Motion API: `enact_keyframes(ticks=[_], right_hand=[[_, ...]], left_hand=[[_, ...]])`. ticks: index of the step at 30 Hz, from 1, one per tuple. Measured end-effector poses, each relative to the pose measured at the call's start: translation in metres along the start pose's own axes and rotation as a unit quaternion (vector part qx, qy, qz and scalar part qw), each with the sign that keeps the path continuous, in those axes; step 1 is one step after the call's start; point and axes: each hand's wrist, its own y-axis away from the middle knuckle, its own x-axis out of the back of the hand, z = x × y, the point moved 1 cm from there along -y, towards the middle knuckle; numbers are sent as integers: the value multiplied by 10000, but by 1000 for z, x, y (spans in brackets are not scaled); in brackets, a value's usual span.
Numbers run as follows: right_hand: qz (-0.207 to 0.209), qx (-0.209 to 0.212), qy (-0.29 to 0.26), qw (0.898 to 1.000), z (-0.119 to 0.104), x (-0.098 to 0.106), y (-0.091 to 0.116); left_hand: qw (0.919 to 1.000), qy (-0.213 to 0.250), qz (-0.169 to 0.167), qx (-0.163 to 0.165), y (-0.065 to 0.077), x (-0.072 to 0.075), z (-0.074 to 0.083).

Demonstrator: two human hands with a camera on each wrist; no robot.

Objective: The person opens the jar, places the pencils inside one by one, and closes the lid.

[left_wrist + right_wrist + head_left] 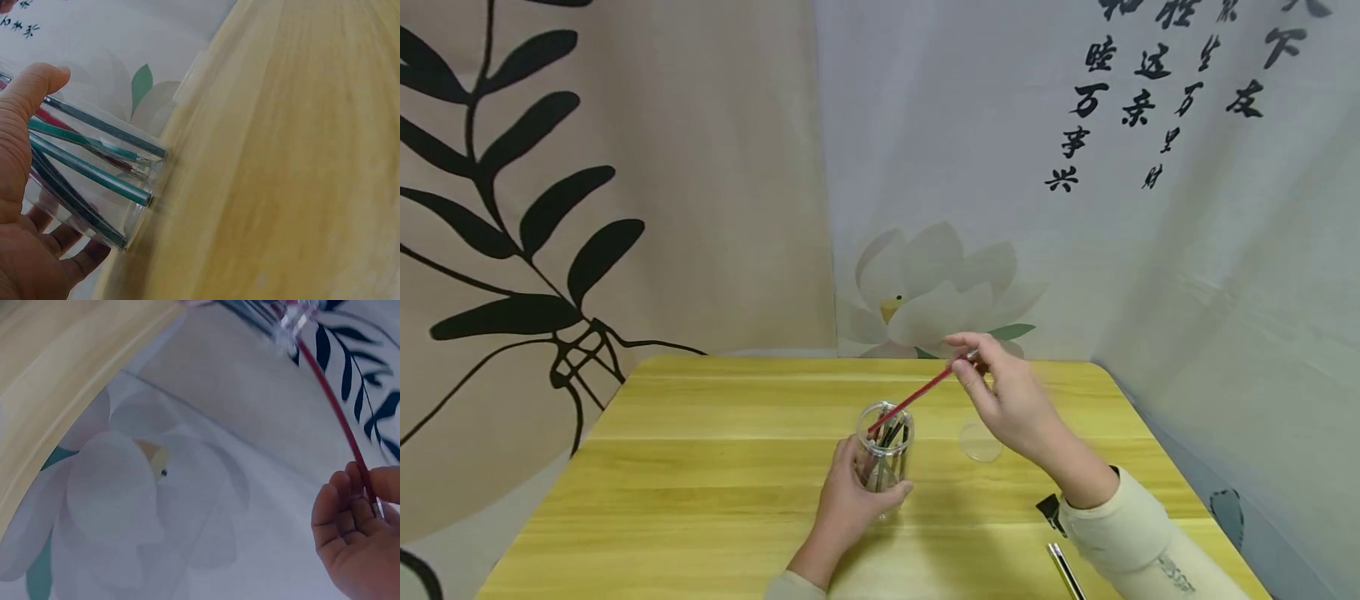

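Note:
A clear jar (883, 450) stands on the table, with several slim dark, teal and red pencils (94, 165) inside it. My left hand (853, 496) holds the jar from its left and near side, thumb and fingers around the wall. In the left wrist view the same hand (31, 206) shows fingers behind the clear side. A long red pencil (917, 393) slants up to the right out of the jar's mouth, its lower end within the rim. My right hand (1011, 400) pinches its upper, silvery end. The right wrist view shows the pencil (334, 403) between thumb and fingers.
A clear round disc, like a lid (981, 442), lies right of the jar. Under the right forearm sit a small black object (1051, 510) and a silver-and-black stick (1065, 571). Printed curtains (925, 167) hang behind the wooden table (700, 467).

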Motion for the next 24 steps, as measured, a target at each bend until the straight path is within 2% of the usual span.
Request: enact_keyframes(ticks=[5, 7, 11, 15, 17, 19, 21, 23, 24], right_hand=[[-885, 260, 622, 9938, -21, -46, -3], [-993, 442, 823, 9907, -24, -64, 3], [-623, 953, 877, 9896, -21, -78, 14], [-110, 1399, 685, 9877, -16, -72, 16], [195, 1376, 610, 9884, -12, -63, 19], [435, 1032, 524, 9923, -4, -53, 28], [366, 354, 512, 9974, 8, -41, 44], [-254, -637, 455, 9966, 26, -30, 64], [-709, -1217, 435, 9891, 36, -25, 76]], left_hand=[[9999, 103, -69, -64, -2, 4, -1], [9997, 92, -209, -40, -2, 4, -2], [9988, 88, -472, -36, -2, 2, -3], [9991, 174, -343, -158, -2, 1, -3], [9994, 170, -250, -180, -1, 1, -2], [9996, 116, -203, -158, -1, 0, -1], [9998, 44, -145, -118, -1, -1, 0], [9999, 3, -89, -63, 0, -1, 0], [10000, 24, -68, -44, 0, -1, 0]])
